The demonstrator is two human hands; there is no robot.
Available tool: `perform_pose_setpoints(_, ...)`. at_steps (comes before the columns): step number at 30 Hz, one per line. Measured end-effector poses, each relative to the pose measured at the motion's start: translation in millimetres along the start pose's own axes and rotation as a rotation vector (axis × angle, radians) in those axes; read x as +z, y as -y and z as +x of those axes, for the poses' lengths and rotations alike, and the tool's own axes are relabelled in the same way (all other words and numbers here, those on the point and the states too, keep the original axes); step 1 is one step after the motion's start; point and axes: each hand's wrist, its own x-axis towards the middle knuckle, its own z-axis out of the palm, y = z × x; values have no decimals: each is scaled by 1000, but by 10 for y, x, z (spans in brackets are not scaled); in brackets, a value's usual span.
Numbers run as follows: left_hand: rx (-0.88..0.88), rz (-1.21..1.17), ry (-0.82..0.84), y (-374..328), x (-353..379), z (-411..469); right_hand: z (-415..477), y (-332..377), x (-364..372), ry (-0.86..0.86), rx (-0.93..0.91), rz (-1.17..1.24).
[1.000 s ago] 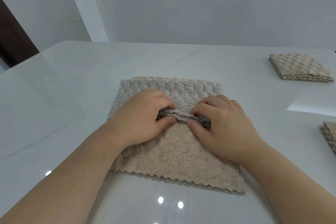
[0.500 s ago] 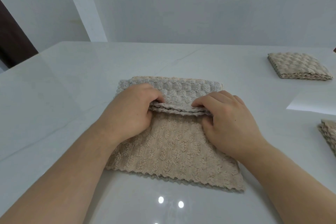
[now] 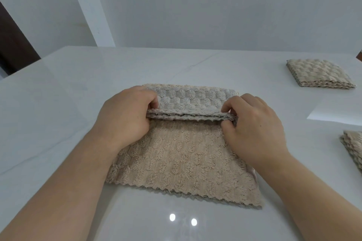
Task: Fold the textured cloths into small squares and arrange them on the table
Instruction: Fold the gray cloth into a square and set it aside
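A beige textured cloth (image 3: 182, 160) lies in the middle of the white table (image 3: 58, 103), its grey bubbled side (image 3: 192, 100) turned over along the far part. My left hand (image 3: 125, 117) pinches the left end of the folded edge. At the right end of that same edge, my right hand (image 3: 252, 127) pinches it between thumb and fingers. The folded edge is lifted slightly off the layer beneath. The near zigzag hem lies flat towards me.
A folded beige cloth square (image 3: 319, 74) sits at the far right of the table. Another folded cloth (image 3: 354, 148) is cut off by the right edge of the view. A dark door frame (image 3: 13, 49) stands at the far left.
Both hands have slid apart along the folded edge, from the middle out to its two ends. The fold has moved a little farther from me.
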Motion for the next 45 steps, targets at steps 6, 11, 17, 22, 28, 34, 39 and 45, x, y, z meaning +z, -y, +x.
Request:
perform_pose_setpoints(6,-127,20,6,80,-40,36,9,-9,32,-54,68,7)
perform_pose_setpoints(11,-226,77,-83,204,-52,73,48,12,-34,-4,216,90)
perform_pose_setpoints(17,-342,-111,-221,325,-82,101,57,5,-87,43,342,206)
perform_pose_setpoints(22,-417,-715,-209,217,-97,153,109,-35,-68,24,502,661)
perform_pose_setpoints(28,-347,-1302,-171,179,-90,184,183,-115,-76,-14,612,927)
perform_pose_setpoints(34,-204,-1460,-153,196,-85,194,187,-149,-105,0,657,1184)
perform_pose_setpoints(39,-233,-1351,-62,208,-1,212,194,-234,-81,-103,746,1138)
perform_pose_setpoints(45,-358,-1007,-58,194,227,221,157,-348,17,-35,723,931)
